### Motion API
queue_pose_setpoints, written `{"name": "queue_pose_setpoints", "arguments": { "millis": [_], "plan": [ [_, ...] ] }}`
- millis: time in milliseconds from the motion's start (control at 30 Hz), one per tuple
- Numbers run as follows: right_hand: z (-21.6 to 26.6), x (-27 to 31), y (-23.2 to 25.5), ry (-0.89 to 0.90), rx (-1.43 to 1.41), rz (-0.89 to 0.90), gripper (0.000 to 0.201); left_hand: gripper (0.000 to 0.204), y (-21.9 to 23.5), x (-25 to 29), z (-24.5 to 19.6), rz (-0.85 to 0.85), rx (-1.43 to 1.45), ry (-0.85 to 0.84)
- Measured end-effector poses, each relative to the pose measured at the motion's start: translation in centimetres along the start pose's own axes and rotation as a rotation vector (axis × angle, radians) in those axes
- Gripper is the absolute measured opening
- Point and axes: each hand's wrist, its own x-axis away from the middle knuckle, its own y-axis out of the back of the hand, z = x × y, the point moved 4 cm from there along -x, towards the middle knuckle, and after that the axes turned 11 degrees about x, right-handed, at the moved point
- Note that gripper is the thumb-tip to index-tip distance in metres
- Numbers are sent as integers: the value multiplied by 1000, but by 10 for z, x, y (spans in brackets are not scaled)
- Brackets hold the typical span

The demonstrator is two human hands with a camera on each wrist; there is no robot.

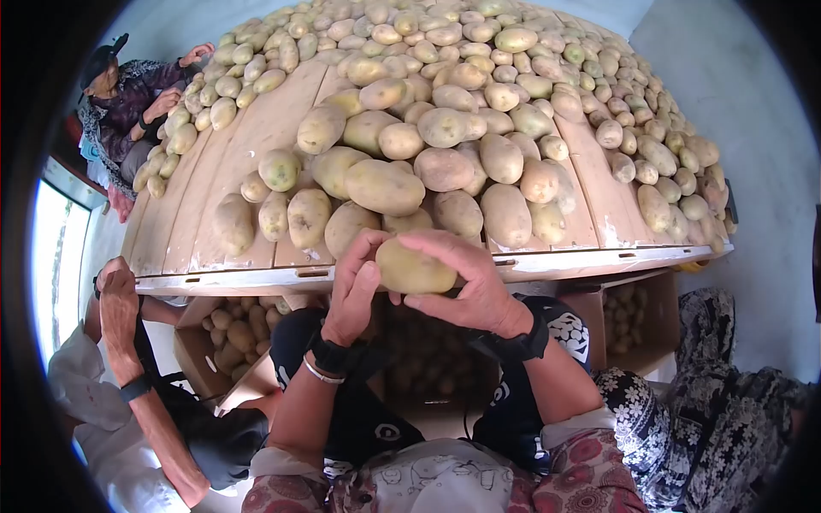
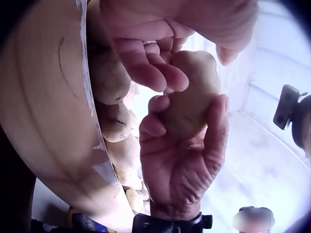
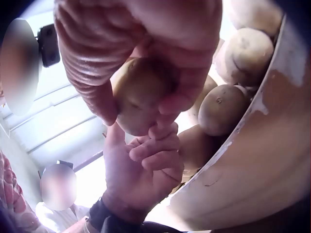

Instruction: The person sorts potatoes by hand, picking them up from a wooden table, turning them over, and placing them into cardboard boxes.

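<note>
Head cam shows me one potato (image 1: 416,267) by the table edge (image 1: 231,280), right hand (image 1: 464,282) with fingers and thumb curled round one end, left hand (image 1: 351,295) curling looser fingers on the other.

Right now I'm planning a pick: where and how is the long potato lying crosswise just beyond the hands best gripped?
Probably grip the long potato across its middle, coming from above: it lies crosswise among neighbouring potatoes, its top exposed, and is narrower front to back than end to end.
</note>
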Motion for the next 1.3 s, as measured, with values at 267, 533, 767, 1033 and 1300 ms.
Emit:
{"name": "queue_pose_setpoints", "arguments": {
  "millis": [267,533,767,1033,1300],
  "plan": [
    [-24,5,48,-311,-71,-588,58,18,3,-7,-4,-198,-9,70],
    [-40,-4,53,-337,666,-509,64,9,9,-4,-2,-252,-99,132],
    [-47,-2,48,-361,779,-436,64,9,7,-4,-5,-237,-114,95],
    [-43,2,52,-237,655,-552,64,8,11,-3,-5,-256,-87,-32],
    [-68,21,95,-265,749,-521,35,6,28,-5,-23,-387,-158,-371]
  ]
}}
